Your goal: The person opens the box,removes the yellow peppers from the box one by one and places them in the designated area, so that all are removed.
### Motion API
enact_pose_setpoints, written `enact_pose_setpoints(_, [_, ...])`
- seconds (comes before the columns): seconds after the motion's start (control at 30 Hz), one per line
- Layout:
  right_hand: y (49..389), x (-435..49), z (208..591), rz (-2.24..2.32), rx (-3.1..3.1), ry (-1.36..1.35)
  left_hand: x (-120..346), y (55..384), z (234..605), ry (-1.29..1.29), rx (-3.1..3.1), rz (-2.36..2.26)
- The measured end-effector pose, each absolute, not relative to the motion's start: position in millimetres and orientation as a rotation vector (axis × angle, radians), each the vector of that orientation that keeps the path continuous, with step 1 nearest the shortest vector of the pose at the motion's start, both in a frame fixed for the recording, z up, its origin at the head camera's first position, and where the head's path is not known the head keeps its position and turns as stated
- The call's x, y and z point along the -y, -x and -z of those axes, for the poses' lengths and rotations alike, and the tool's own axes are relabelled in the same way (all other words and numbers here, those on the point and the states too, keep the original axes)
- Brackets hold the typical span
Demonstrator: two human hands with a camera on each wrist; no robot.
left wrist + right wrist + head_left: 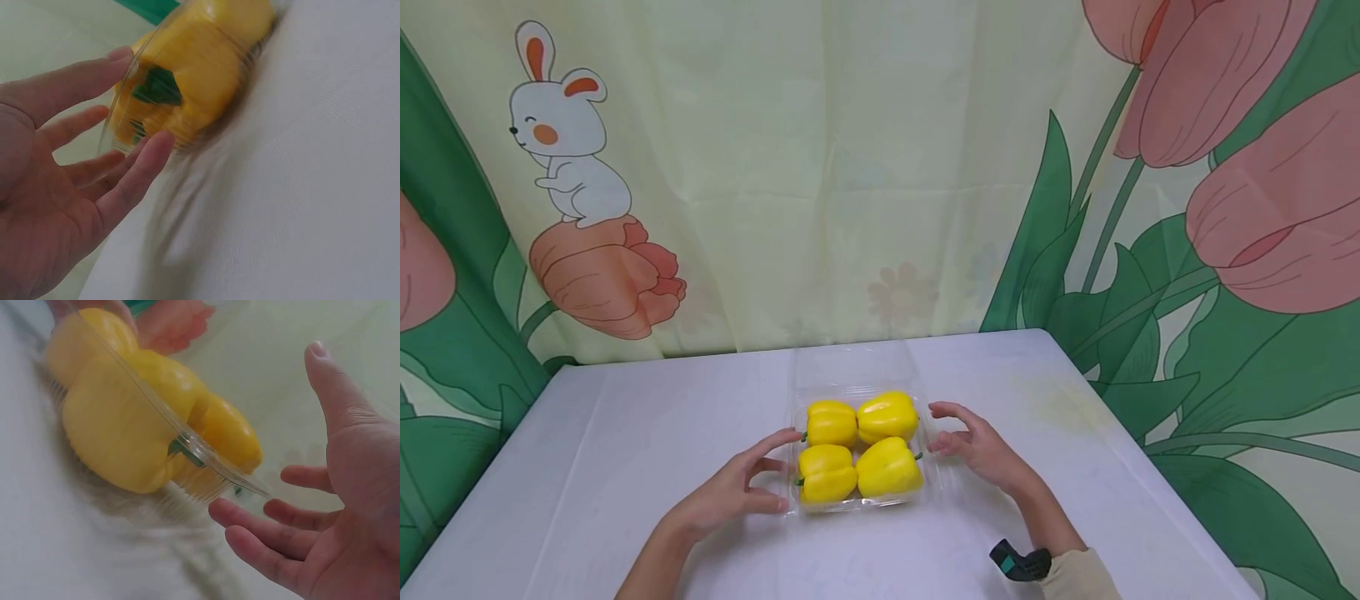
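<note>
The left hand (56, 200), fingers spread, is at the side of a clear plastic container (134, 117) holding green-stemmed yellow bell peppers (207, 70) on the white-covered counter (319, 169).

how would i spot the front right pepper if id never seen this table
On the white table, between the left hand and right hand, sits a clear plastic box holding four yellow peppers. In the row nearer the person, take the right-hand pepper. Its green stem sticks out to the right, while its neighbour on the left has its stem on the left.
</note>
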State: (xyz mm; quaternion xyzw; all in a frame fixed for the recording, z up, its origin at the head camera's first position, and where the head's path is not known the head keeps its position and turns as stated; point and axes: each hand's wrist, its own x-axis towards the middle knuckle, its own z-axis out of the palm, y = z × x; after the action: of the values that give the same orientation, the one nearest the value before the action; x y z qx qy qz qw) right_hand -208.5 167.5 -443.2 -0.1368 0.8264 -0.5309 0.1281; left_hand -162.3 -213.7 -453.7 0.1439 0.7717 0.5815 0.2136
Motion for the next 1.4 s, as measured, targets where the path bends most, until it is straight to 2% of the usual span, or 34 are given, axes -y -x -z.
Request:
enact_pose_setpoints(0.67, [208, -166, 446, 1.526, -2.458, 0.338, 215, 160, 449, -0.431, -2.127, -1.636])
enact_pose_setpoints(1.0, [210, -167, 445, 1.571, -2.511, 0.328, 217, 164, 449, -0.347, -2.282, -1.643])
enact_pose_setpoints(1.23, [211, -166, 440, 1.621, -2.529, 0.311, 212, 169, 448, -0.115, -2.307, -1.747])
enact_pose_setpoints(1.4, [210, -165, 436, 1.652, -2.524, 0.354, 211, 171, 449, -0.164, -2.297, -1.796])
